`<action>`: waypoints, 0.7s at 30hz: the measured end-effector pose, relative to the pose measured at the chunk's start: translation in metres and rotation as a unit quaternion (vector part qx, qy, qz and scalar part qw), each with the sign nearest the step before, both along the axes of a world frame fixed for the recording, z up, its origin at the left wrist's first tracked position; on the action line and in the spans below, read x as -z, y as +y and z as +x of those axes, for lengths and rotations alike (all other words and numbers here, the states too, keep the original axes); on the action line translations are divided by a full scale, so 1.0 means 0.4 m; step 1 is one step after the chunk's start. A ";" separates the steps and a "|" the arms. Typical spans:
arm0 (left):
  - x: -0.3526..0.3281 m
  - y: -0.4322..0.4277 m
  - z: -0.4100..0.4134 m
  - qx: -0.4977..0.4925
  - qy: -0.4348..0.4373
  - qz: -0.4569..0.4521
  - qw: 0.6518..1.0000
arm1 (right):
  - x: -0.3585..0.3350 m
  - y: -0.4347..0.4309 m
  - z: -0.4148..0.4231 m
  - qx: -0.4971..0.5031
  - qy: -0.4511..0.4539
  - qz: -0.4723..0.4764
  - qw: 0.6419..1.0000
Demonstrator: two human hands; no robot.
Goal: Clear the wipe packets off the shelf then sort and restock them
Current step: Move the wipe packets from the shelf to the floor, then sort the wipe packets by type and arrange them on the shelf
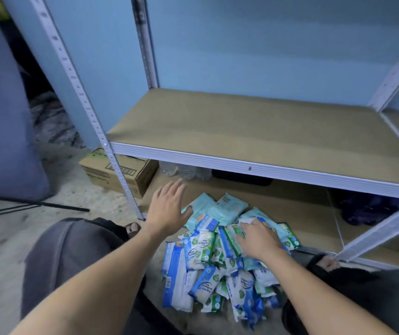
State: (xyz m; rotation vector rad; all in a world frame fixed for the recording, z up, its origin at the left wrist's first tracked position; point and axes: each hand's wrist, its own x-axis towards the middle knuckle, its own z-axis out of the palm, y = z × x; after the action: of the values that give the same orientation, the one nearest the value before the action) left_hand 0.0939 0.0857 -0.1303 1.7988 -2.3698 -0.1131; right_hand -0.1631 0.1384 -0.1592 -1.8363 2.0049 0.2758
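A pile of wipe packets [217, 269] lies on the floor in front of the shelf unit: blue-and-white ones, green-and-white ones and pale teal ones [220, 209] at the far side. The brown shelf board [254, 131] above carries nothing. My left hand [169, 206] hovers over the pile's far left edge, fingers spread and straight, holding nothing. My right hand [259, 235] lies palm down on top of the pile, its fingers on a packet with a white corner; whether it grips the packet is unclear.
A cardboard box [118, 170] and plastic bottles [184, 171] sit under the shelf at the left. White metal uprights [89, 110] frame the unit. A dark bag [367, 209] lies on the lower right shelf. My knees and sandalled feet flank the pile.
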 end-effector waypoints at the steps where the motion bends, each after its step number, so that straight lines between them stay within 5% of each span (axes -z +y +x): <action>1: 0.014 0.021 0.008 -0.006 -0.001 0.030 1.000 | -0.009 -0.009 0.004 -0.007 0.001 -0.002 1.000; 9: 0.125 0.033 0.064 -0.068 0.002 0.174 0.982 | 0.006 -0.144 0.048 -0.054 -0.010 -0.003 0.999; 21: 0.434 -0.180 0.061 -0.113 0.088 0.272 0.952 | 0.306 -0.412 0.036 -0.029 -0.058 0.051 0.997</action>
State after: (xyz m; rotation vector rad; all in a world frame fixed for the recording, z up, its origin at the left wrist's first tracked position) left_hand 0.1184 0.0137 -0.3037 2.1574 -2.1182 -0.9358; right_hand -0.1486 -0.0264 -0.2818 -1.8074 1.8287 0.2758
